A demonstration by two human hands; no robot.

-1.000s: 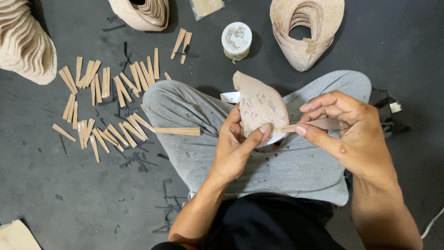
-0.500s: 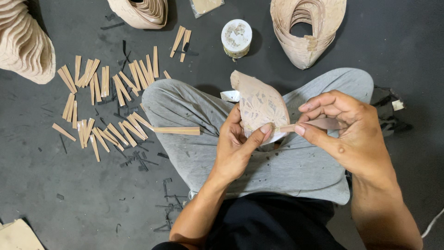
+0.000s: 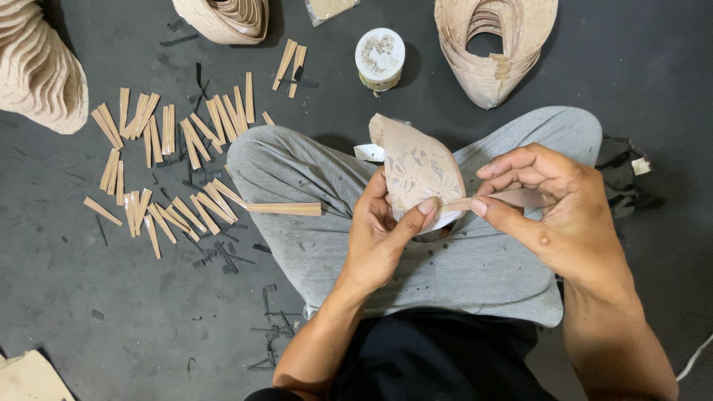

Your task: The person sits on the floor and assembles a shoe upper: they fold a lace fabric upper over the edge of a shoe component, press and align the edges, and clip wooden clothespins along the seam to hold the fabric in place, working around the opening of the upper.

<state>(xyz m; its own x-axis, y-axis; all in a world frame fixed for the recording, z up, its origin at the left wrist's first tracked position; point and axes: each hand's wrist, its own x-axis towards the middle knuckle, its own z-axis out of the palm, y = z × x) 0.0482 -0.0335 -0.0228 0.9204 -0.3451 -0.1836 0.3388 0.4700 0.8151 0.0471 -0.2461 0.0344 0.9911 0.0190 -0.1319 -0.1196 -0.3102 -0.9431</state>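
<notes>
The dark grey floor (image 3: 89, 297) carries a spread of short wooden strips (image 3: 167, 163) at the left, with thin black scraps (image 3: 271, 327) strewn among and below them. At the top stand a round white tub (image 3: 380, 56) and 3 layered pale shells (image 3: 496, 48), 1 at the left edge. A pale sheet (image 3: 26, 379) lies in the lower left corner.

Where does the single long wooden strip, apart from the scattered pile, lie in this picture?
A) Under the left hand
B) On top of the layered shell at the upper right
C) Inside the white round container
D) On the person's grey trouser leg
D: the long wooden strip rests across the grey trouser leg, beside the pile of strips on the floor.
</notes>
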